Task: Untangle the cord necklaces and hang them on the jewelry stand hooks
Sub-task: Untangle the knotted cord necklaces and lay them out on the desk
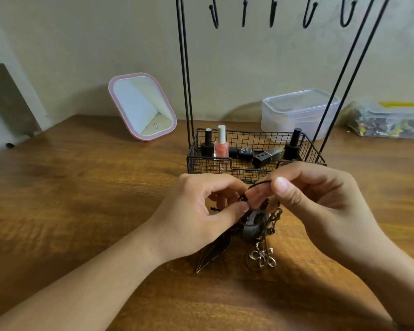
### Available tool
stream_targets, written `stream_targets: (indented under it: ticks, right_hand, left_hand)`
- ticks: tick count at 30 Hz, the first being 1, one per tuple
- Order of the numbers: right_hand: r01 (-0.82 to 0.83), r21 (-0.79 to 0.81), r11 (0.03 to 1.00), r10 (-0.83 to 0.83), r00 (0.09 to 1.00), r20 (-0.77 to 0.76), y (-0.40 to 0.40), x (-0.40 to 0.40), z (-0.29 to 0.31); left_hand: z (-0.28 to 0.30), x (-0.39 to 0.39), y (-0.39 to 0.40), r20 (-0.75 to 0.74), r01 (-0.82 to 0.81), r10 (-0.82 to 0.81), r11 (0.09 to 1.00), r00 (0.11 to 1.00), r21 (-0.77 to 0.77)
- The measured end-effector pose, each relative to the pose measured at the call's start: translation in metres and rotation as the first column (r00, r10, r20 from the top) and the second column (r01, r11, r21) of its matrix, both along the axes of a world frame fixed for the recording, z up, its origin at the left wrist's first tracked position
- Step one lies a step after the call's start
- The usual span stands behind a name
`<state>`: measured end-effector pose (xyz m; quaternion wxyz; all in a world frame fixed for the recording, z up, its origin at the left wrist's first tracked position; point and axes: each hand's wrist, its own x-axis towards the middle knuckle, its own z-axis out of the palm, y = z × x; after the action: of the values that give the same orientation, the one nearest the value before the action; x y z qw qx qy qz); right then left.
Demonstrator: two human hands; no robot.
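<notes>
Brown wooden tabletop (81,187) w/ black wire jewelry stand (253,161) at back, left hand (201,211) & right hand (316,199) both pinching tangled dark cord necklaces (258,187) just in front of its basket, pendants dangling below.

A dark nail polish bottle (242,152) lying in the wire basket (316,154) carries pale lettering, too blurred to read. The pink-framed mirror (142,107) shows a small round symbol near its lower edge. No other text is legible.
</notes>
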<state>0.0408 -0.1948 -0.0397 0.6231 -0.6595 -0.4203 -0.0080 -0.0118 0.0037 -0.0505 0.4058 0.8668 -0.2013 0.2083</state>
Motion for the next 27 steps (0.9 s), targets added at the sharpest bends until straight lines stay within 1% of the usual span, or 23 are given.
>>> stream_targets:
  ticks: [2, 5, 9, 11, 13, 15, 18, 19, 21, 23, 25, 27]
  right_hand:
    - [-0.002, -0.023, 1.000, 0.002, 1.000, 0.030, -0.0024, -0.0005, -0.0010]
    - [0.059, -0.107, 0.992, -0.048, 0.994, 0.101, -0.0060, -0.0026, -0.0011]
    - [0.095, -0.152, 0.984, -0.078, 0.990, 0.116, -0.0046, -0.0057, -0.0022]
    - [0.215, -0.135, 0.967, -0.195, 0.970, 0.146, -0.0043, -0.0049, -0.0030]
    - [0.362, -0.097, 0.927, -0.346, 0.927, 0.144, -0.0054, -0.0016, -0.0035]
    - [0.425, -0.106, 0.899, -0.410, 0.902, 0.137, -0.0058, 0.0013, -0.0043]
    - [0.376, -0.225, 0.899, -0.349, 0.925, 0.148, -0.0037, 0.0014, -0.0078]
    - [0.365, -0.231, 0.902, -0.340, 0.930, 0.141, -0.0025, 0.0011, -0.0085]
    - [0.343, -0.171, 0.924, -0.335, 0.939, 0.076, -0.0015, 0.0008, -0.0090]
    - [0.322, -0.139, 0.936, -0.322, 0.946, 0.030, -0.0017, 0.0014, -0.0090]
    - [0.309, -0.161, 0.937, -0.304, 0.951, 0.057, -0.0013, 0.0009, -0.0088]
    - [0.294, -0.170, 0.941, -0.288, 0.956, 0.059, -0.0011, -0.0003, -0.0096]
  left_hand:
    - [0.0001, 0.0002, 0.0013, 0.062, -0.018, 0.018, 1.000, 0.998, -0.002]
    - [0.0001, 0.0007, 0.0034, 0.184, -0.107, 0.106, 0.994, 0.977, -0.005]
    - [-0.0002, 0.0002, 0.0041, 0.265, -0.174, 0.177, 0.984, 0.948, -0.037]
    - [-0.0002, -0.0005, 0.0035, 0.296, -0.171, 0.186, 0.982, 0.937, -0.076]
    - [-0.0011, -0.0011, 0.0023, 0.315, -0.139, 0.169, 0.984, 0.934, -0.116]
    - [-0.0022, -0.0019, 0.0005, 0.291, -0.107, 0.155, 0.979, 0.944, -0.173]
    - [-0.0029, -0.0021, -0.0013, 0.229, -0.073, 0.135, 0.963, 0.964, -0.261]
    - [-0.0028, -0.0019, -0.0015, 0.208, -0.062, 0.124, 0.958, 0.970, -0.281]
    - [-0.0023, -0.0010, -0.0011, 0.148, -0.032, 0.080, 0.952, 0.986, -0.305]
    - [-0.0023, -0.0005, -0.0010, 0.073, -0.017, 0.040, 0.956, 0.997, -0.292]
    - [-0.0033, -0.0001, -0.0004, -0.020, 0.005, -0.011, 0.962, 1.000, -0.274]
    - [-0.0041, 0.0003, 0.0022, -0.115, 0.071, -0.113, 0.945, 0.987, -0.318]
